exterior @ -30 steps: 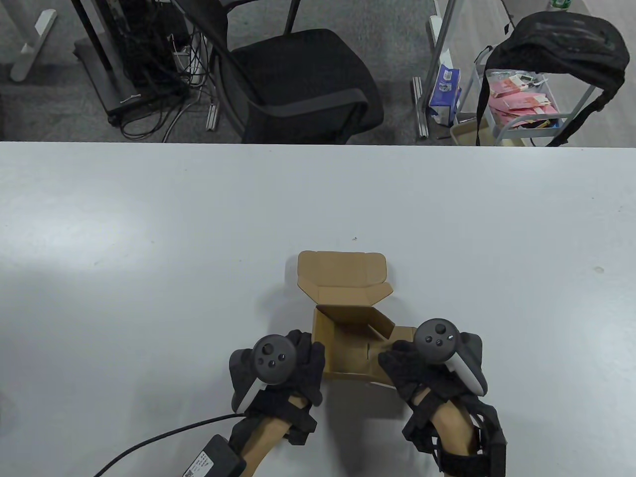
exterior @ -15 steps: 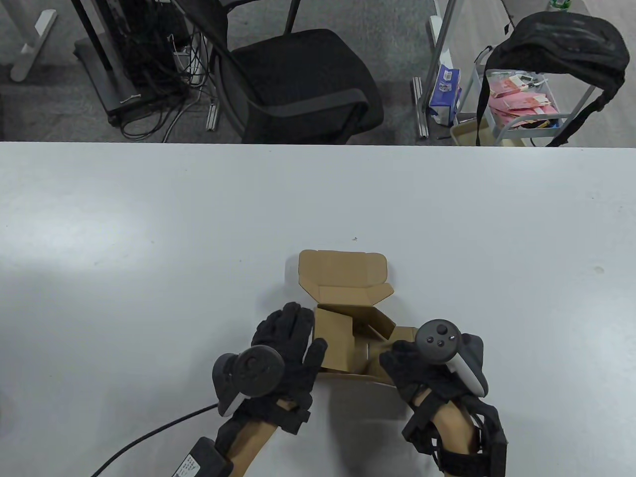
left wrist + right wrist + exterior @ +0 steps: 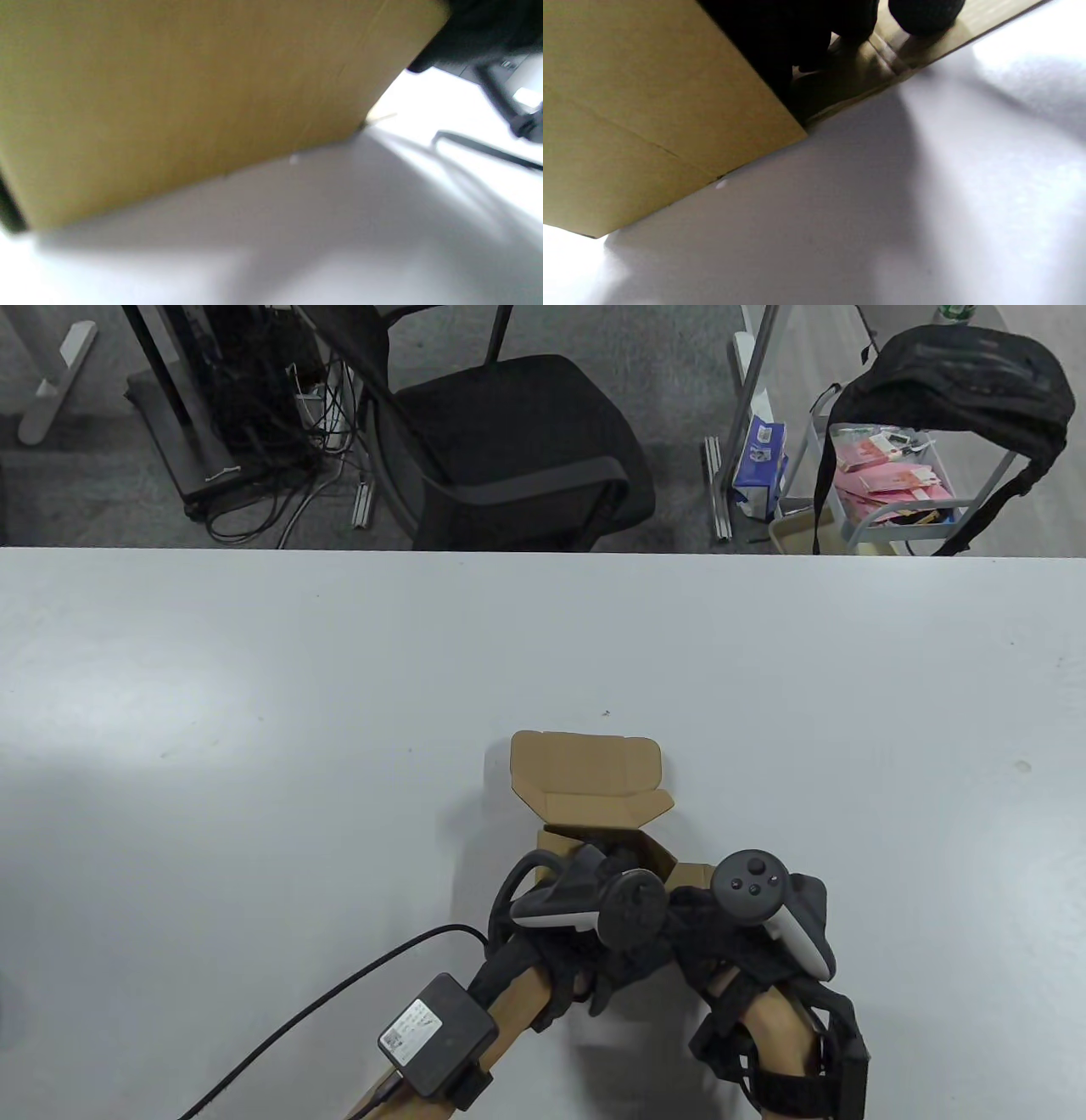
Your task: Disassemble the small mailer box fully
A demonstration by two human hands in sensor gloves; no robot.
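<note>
The small brown mailer box (image 3: pixel 585 770) sits on the white table near its front edge, with its lid flap open toward the far side. My left hand (image 3: pixel 618 952) lies across the box's tray and covers it, its tracker turned on its side. In the left wrist view the box's outer wall (image 3: pixel 191 97) fills the frame, with a gloved fingertip (image 3: pixel 462 34) at its upper corner. My right hand (image 3: pixel 704 933) grips the box's right side. In the right wrist view its fingers (image 3: pixel 806 38) press on the cardboard (image 3: pixel 649 118).
The white table (image 3: pixel 254 712) stretches wide to the left, right and far side. A black cable and a small black pack (image 3: pixel 434 1033) run along my left forearm. A black chair (image 3: pixel 509 449) and a cart with a bag (image 3: pixel 933 432) stand beyond the far edge.
My left hand has swung from the box's left side to across the box, turning over so its tracker lies sideways. The box's left wall was folded inward. My right hand has hardly moved.
</note>
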